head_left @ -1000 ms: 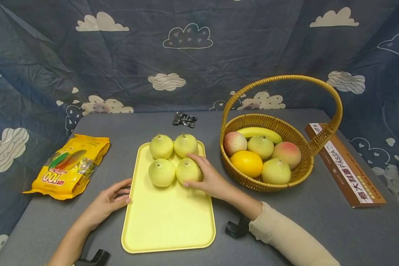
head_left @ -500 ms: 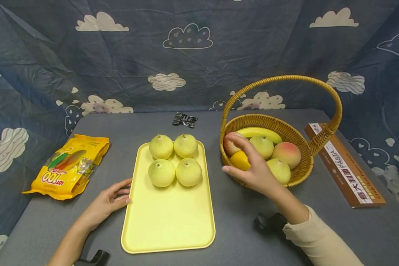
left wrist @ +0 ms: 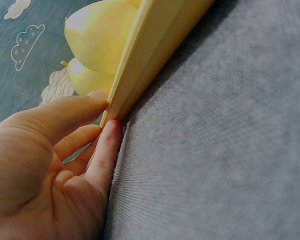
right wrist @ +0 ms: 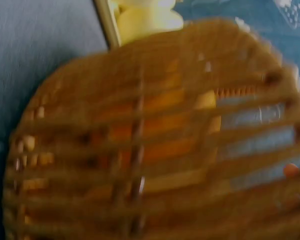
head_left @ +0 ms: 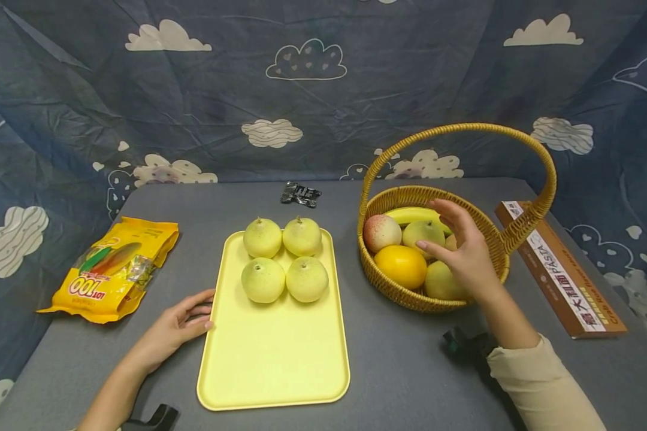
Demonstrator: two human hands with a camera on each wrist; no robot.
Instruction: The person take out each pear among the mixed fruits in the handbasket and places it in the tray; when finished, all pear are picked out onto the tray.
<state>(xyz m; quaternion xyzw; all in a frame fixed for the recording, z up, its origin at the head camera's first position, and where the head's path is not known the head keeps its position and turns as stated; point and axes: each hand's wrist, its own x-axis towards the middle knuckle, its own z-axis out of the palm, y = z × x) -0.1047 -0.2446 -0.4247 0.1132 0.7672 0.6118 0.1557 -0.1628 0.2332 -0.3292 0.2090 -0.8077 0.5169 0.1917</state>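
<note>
A yellow tray [head_left: 274, 353] lies on the table with several round yellow-green fruits [head_left: 307, 279] grouped at its far end. My left hand [head_left: 174, 332] touches the tray's left rim with thumb and fingertips; the left wrist view shows the fingertips [left wrist: 106, 145] against the rim. My right hand [head_left: 466, 257] is over the wicker basket [head_left: 380, 286], thumb and fingers spread apart with nothing held. Inside the basket are a banana [head_left: 408, 214], a reddish peach [head_left: 382, 233], an orange-yellow fruit [head_left: 401, 266] and yellow-green fruits [head_left: 423, 232]. The hand partly hides another peach.
At the left lies a yellow snack bag [head_left: 113, 269]. A brown pasta box [head_left: 563, 272] is right of the basket, whose tall handle [head_left: 463, 127] arches overhead. A small black wrapper [head_left: 300, 194] sits behind the tray. The right wrist view is blurred.
My right hand has left the near right fruit on the tray and moved rightward to the basket, passing over its left side. My left hand stays at the tray rim.
</note>
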